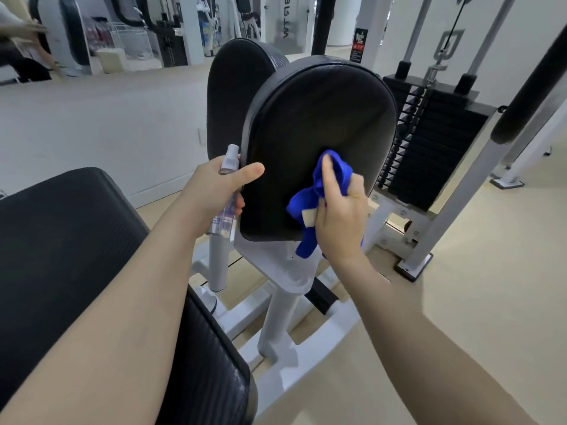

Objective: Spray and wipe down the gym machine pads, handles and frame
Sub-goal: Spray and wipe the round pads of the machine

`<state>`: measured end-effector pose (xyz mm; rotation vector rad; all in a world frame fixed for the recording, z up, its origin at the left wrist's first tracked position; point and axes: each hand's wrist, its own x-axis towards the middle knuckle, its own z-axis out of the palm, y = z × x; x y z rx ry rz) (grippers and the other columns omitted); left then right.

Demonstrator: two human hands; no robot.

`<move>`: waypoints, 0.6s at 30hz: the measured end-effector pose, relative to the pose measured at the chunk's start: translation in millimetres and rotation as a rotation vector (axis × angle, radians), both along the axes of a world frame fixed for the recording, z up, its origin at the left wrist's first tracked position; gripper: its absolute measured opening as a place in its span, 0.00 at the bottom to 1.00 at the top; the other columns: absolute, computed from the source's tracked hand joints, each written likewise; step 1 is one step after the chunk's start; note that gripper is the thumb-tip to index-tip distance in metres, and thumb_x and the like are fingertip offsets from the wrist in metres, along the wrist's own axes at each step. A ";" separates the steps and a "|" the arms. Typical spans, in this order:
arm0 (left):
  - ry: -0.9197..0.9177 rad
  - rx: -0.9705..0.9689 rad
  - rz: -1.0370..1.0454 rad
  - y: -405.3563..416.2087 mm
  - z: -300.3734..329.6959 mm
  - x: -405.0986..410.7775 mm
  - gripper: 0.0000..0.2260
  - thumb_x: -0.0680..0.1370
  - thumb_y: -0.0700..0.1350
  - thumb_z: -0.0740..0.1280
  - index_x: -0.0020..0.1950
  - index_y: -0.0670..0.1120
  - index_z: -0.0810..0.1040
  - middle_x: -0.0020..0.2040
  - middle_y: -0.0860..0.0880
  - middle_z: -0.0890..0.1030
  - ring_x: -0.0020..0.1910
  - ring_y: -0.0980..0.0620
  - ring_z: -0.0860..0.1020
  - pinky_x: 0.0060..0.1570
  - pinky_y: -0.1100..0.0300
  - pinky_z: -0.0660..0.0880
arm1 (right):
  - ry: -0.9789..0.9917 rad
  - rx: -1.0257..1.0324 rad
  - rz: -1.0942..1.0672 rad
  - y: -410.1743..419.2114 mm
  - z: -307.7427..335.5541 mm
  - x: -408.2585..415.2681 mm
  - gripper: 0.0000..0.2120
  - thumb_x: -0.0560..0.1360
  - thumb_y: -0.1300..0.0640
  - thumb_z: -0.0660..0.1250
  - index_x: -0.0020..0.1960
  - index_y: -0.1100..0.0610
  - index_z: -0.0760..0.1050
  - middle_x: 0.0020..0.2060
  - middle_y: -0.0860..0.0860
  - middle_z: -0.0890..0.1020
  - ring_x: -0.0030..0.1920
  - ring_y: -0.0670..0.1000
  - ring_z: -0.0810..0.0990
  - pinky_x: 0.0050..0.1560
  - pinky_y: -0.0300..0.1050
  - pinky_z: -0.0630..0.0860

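A black upright pad [319,124] of a white-framed gym machine [285,305] stands in front of me. My right hand [339,210] is shut on a bunched blue cloth [313,197] and presses it against the pad's lower face. My left hand [214,191] holds a small clear spray bottle [225,194] with a white cap, upright, and its thumb rests on the pad's left edge. A second black pad [236,87] stands just behind the first. A black seat pad [76,256] lies at lower left under my left forearm.
A black weight stack [435,148] with chrome guide rods stands to the right, behind the pad. A padded black bar [530,87] slants down at the far right. A mirror along the back wall [129,32] reflects other machines and a person. Beige floor [475,286] lies to the right.
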<state>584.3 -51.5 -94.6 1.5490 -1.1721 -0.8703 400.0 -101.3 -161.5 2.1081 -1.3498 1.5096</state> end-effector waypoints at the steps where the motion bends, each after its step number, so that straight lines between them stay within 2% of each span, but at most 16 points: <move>1: -0.002 -0.002 0.008 0.4 -0.4 0.8 0.14 0.72 0.58 0.68 0.47 0.48 0.73 0.33 0.48 0.75 0.29 0.52 0.74 0.35 0.57 0.75 | -0.034 0.036 0.041 -3.1 4.0 -4.4 0.11 0.76 0.59 0.61 0.56 0.56 0.78 0.38 0.45 0.71 0.38 0.42 0.69 0.40 0.39 0.70; 2: -0.007 0.002 0.013 0.7 -0.9 1.0 0.15 0.72 0.58 0.68 0.49 0.48 0.73 0.34 0.48 0.75 0.30 0.52 0.75 0.35 0.58 0.75 | -0.077 0.010 0.030 -8.5 14.5 -13.5 0.06 0.76 0.56 0.63 0.48 0.54 0.78 0.35 0.45 0.70 0.36 0.43 0.70 0.39 0.42 0.70; 3: -0.013 0.008 0.010 0.5 -0.7 0.5 0.16 0.73 0.58 0.68 0.51 0.48 0.73 0.35 0.48 0.75 0.30 0.52 0.75 0.35 0.58 0.75 | -0.118 -0.055 -0.021 -15.9 28.6 -26.0 0.05 0.75 0.57 0.64 0.48 0.52 0.79 0.36 0.48 0.72 0.36 0.47 0.72 0.39 0.47 0.70; 5: -0.016 0.012 -0.001 -0.4 0.7 -0.9 0.15 0.73 0.58 0.67 0.50 0.48 0.73 0.34 0.48 0.75 0.29 0.53 0.74 0.35 0.58 0.76 | -0.080 -0.162 -0.133 -34.2 53.6 -48.8 0.19 0.74 0.64 0.59 0.63 0.56 0.75 0.43 0.59 0.75 0.41 0.56 0.74 0.43 0.48 0.72; 7: -0.039 0.022 -0.004 -0.4 1.2 -2.5 0.14 0.73 0.59 0.67 0.47 0.49 0.72 0.32 0.48 0.75 0.28 0.53 0.74 0.35 0.59 0.76 | -0.101 -0.155 -0.139 -46.7 57.3 -58.3 0.22 0.75 0.67 0.56 0.69 0.59 0.69 0.47 0.63 0.73 0.43 0.58 0.74 0.47 0.45 0.71; 10: -0.064 0.020 0.001 0.6 0.6 -5.7 0.14 0.74 0.58 0.66 0.47 0.48 0.71 0.32 0.48 0.74 0.28 0.54 0.74 0.34 0.60 0.75 | -0.192 -0.096 -0.107 -37.3 22.2 -53.0 0.23 0.76 0.67 0.54 0.70 0.62 0.67 0.48 0.64 0.72 0.45 0.60 0.73 0.49 0.46 0.70; 13: -0.077 0.025 0.017 3.0 3.1 -5.6 0.16 0.74 0.59 0.65 0.51 0.48 0.72 0.35 0.48 0.75 0.30 0.53 0.75 0.35 0.60 0.75 | -0.080 0.062 -0.067 -14.2 -30.0 -45.7 0.23 0.75 0.65 0.56 0.70 0.63 0.65 0.49 0.65 0.72 0.46 0.61 0.73 0.48 0.51 0.73; 15: -0.085 0.036 0.014 4.3 5.4 -4.7 0.14 0.75 0.58 0.64 0.49 0.49 0.71 0.35 0.47 0.74 0.30 0.53 0.74 0.33 0.61 0.74 | 0.002 0.100 -0.050 -7.7 -34.4 -47.9 0.24 0.74 0.67 0.60 0.70 0.64 0.66 0.49 0.64 0.72 0.46 0.58 0.72 0.47 0.44 0.70; 16: -0.098 0.042 0.008 3.8 6.8 -4.1 0.12 0.76 0.58 0.64 0.47 0.50 0.71 0.35 0.47 0.74 0.29 0.53 0.74 0.32 0.62 0.74 | 0.019 0.061 -0.053 -12.1 -23.7 -50.1 0.24 0.73 0.69 0.61 0.69 0.63 0.66 0.48 0.64 0.73 0.46 0.55 0.71 0.47 0.40 0.66; 18: -0.112 0.054 -0.005 2.1 8.9 -5.2 0.11 0.76 0.58 0.63 0.45 0.51 0.70 0.35 0.47 0.74 0.28 0.54 0.74 0.29 0.64 0.73 | -0.021 -0.064 -0.113 -26.5 11.0 -54.5 0.25 0.72 0.70 0.61 0.69 0.62 0.68 0.46 0.63 0.73 0.44 0.53 0.69 0.45 0.38 0.62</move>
